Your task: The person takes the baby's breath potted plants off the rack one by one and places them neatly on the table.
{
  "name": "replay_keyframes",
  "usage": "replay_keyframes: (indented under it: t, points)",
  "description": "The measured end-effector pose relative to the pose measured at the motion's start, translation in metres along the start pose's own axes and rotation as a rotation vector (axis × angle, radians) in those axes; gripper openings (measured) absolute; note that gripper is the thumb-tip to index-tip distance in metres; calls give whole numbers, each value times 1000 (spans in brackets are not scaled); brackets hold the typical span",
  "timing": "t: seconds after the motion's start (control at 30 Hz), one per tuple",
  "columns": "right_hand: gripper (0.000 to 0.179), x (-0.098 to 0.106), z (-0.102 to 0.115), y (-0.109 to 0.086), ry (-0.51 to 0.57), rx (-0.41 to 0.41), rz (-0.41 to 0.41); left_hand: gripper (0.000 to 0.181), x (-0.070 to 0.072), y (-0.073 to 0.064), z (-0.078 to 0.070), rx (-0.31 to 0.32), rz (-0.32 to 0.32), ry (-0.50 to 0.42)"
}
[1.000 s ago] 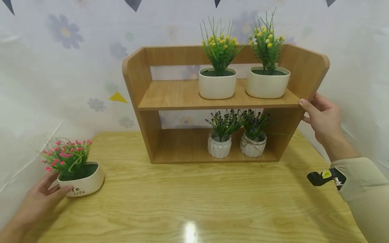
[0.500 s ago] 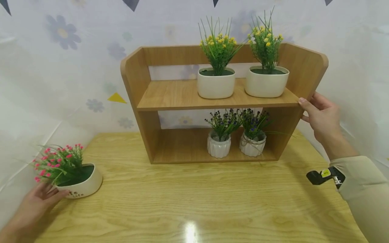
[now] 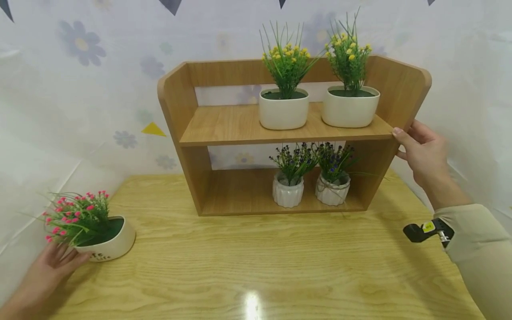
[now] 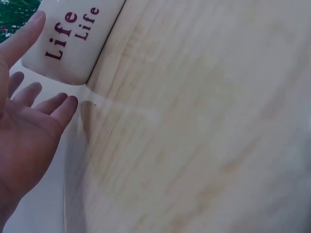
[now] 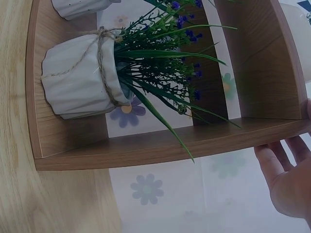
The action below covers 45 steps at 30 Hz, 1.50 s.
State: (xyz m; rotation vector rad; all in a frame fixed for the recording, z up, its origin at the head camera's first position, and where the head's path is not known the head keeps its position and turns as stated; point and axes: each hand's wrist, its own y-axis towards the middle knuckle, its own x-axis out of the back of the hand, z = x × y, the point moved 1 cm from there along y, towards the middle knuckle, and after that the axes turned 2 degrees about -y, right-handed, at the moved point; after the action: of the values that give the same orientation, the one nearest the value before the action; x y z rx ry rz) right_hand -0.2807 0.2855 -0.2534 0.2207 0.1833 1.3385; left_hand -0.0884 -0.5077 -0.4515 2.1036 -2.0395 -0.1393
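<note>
At the left of the table, my left hand (image 3: pixel 50 269) is at the near end of a white oval flowerpot (image 4: pixel 80 43) with "Life" lettering and pink flowers (image 3: pixel 78 213). The left wrist view shows its thumb over the pot's corner and its loosely extended fingers spread just off the end. My right hand (image 3: pixel 426 153) grips the right side panel of a two-tier wooden shelf (image 3: pixel 224 124), thumb on the front edge and fingers round the outside. On the upper tier stand two white pots with yellow flowers (image 3: pixel 286 109); below are two ribbed white pots (image 5: pixel 80 77) with purple flowers.
The shelf stands at the back of a light wooden table (image 3: pixel 256 258). Behind it hangs a white flower-print cloth (image 3: pixel 120 89). The upper and lower right pots stand close to the right side panel. A black strap device (image 3: pixel 428 231) sits on my right wrist.
The pink-flower pot has shifted slightly left and turned a little, my left hand moving with it, then both hold nearly still. My right hand keeps its place on the shelf.
</note>
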Motion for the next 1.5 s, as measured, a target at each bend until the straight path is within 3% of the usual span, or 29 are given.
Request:
replay_keyframes:
  t: [0.13, 0.27, 0.4, 0.53, 0.63, 0.8, 1.03, 1.13, 1.27, 1.37, 1.5]
  points:
    - [60, 0, 0, 0, 8, -7, -1, 88, -4, -6, -5, 16, -15, 22]
    - [60, 0, 0, 0, 10, -9, -1, 88, -8, -18, -12, 139, -76, 84]
    - [60, 0, -1, 1, 22, -7, 3, 87, -9, -32, -15, 222, -147, 48]
    - [60, 1, -1, 0, 28, -3, 4, 62, -11, -42, -15, 219, -157, -52]
    - [60, 2, 0, 0, 24, -6, 2, 50, -15, -47, -17, 221, -88, -119]
    - [59, 0, 0, -1, 22, -12, -7, 50, -33, -52, -26, 261, 68, -139]
    - [59, 0, -2, -1, 21, -7, -18, 61, -74, -39, -44, 90, 378, -317]
    - [59, 0, -1, -1, 16, -7, -17, 64, -93, -29, -53, 55, 454, -352]
    - [58, 0, -2, -1, 21, 7, -17, 64, -118, -15, -65, 51, 476, -302]
    - [58, 0, -3, -2, 36, 20, -16, 62, -136, -5, -73, 59, 450, -217]
    - [58, 0, -4, -2, 55, 27, -16, 62, -158, 9, -83, 22, 440, -140]
